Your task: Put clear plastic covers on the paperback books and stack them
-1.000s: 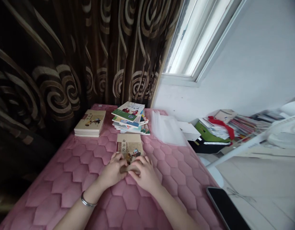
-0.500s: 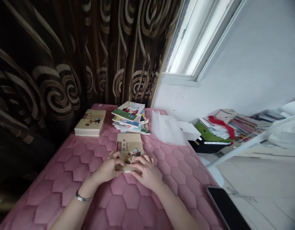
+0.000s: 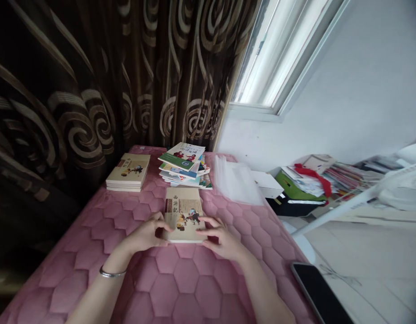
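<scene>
A beige book with dark characters and a small painted scene (image 3: 183,217) lies flat on the pink quilted cover (image 3: 164,290). At its lower left edge, my left hand (image 3: 147,233) has curved fingers and a thumb against the side; a silver bangle circles that wrist. My right hand (image 3: 221,236) touches the lower right edge with bent fingers, so the book is held between both hands. Farther back on the left sits a neat stack of similar beige books (image 3: 128,172). Behind the held book is an uneven pile of colourful books (image 3: 185,165).
Translucent plastic sheets (image 3: 235,181) lie at the back right, beside a white box (image 3: 267,183). A black phone (image 3: 321,292) rests near the right edge. Beyond stand a white fan (image 3: 350,207) and a green-and-black container of papers (image 3: 297,193). A patterned curtain (image 3: 143,81) hangs behind.
My hands have moved apart, from over the book's lower part to its two sides, uncovering more of its cover. The book stays in nearly the same place.
</scene>
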A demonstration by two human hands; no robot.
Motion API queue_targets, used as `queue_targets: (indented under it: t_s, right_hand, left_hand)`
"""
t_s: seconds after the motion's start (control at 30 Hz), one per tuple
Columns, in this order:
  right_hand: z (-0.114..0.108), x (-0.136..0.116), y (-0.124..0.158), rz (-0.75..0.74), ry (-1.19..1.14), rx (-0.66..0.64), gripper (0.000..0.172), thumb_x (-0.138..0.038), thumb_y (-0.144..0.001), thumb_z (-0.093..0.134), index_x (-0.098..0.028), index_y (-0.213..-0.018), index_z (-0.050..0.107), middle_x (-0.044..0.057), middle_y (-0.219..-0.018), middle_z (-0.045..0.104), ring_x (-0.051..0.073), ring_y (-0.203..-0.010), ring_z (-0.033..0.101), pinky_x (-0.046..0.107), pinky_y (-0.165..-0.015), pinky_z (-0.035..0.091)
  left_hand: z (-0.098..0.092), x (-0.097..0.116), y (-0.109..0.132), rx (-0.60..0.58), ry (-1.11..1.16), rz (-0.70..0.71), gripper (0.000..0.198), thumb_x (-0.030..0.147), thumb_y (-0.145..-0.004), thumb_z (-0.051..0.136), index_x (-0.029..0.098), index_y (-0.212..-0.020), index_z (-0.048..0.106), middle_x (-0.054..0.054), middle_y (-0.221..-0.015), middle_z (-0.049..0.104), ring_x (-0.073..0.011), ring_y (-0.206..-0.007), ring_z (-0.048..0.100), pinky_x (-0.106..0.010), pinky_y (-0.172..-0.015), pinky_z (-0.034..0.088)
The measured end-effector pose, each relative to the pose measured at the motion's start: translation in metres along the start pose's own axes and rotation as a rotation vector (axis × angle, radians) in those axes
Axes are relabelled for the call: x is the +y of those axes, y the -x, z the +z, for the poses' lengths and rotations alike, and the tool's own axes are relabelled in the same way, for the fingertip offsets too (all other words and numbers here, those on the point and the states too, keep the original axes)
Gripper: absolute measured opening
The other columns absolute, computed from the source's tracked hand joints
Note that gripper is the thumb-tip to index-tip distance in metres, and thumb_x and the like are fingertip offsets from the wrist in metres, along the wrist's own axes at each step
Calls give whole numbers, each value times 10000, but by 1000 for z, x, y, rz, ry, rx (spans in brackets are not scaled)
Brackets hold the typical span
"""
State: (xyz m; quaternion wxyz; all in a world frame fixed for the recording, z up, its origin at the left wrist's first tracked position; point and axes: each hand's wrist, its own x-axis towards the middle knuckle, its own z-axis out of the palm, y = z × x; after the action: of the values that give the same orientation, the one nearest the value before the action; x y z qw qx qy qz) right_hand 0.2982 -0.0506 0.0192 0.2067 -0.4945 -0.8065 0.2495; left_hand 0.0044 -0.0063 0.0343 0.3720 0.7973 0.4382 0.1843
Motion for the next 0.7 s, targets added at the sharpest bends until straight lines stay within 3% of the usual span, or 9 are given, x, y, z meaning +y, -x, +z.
queue_targets:
  t_s: [0.1,0.23,0.3,0.4,0.53,0.7]
  right_hand:
    - [7,3,-6,20,-152,71,301,-294,-853,577,-290,-1140,670,49,-1436,435,224,-1317,398,400,-1062,356]
    - [21,7,-28,350,-301,275,377,-337,-917,447,-213,-1245,584,97,-1341,547,209,-1189,551,326,-945,475]
    - [24,8,-40,464,-327,292,384,-325,-914,449,-183,-1248,576,110,-1276,603,218,-1119,604,327,-930,484]
    - [24,8,-52,438,-313,249,346,-295,-905,444,-184,-1184,617,84,-1176,669,214,-1048,642,320,-896,501]
    - [28,13,-57,444,-200,270,336,-315,-905,422,-216,-1129,651,50,-1080,710,215,-989,661,319,-838,521]
    - [40,15,-54,490,-168,352,347,-338,-888,444,-230,-1171,615,35,-1063,714,205,-968,660,319,-855,504]
  left_hand:
    - [0,-2,-1,35,149,-83,515,302,-569,795,248,-1065,665,-31,-1101,572,-202,-996,572,-320,-882,469]
    - [5,-4,-8,149,486,-214,662,397,-648,754,192,-1234,526,-129,-1224,595,-236,-1032,613,-334,-827,522]
    - [10,-3,-14,243,628,-338,662,431,-710,705,172,-1270,465,-154,-1231,598,-239,-1032,629,-324,-763,549]
    - [17,-1,-23,344,707,-482,526,420,-821,585,163,-1258,444,-156,-1215,618,-230,-994,656,-308,-673,566]
    - [28,4,-31,352,637,-378,360,400,-796,618,156,-1060,586,-106,-1099,699,-236,-1001,662,-329,-790,555]
    - [40,9,-31,374,702,-272,484,421,-676,730,140,-1049,603,-124,-1105,703,-272,-1017,656,-396,-900,519]
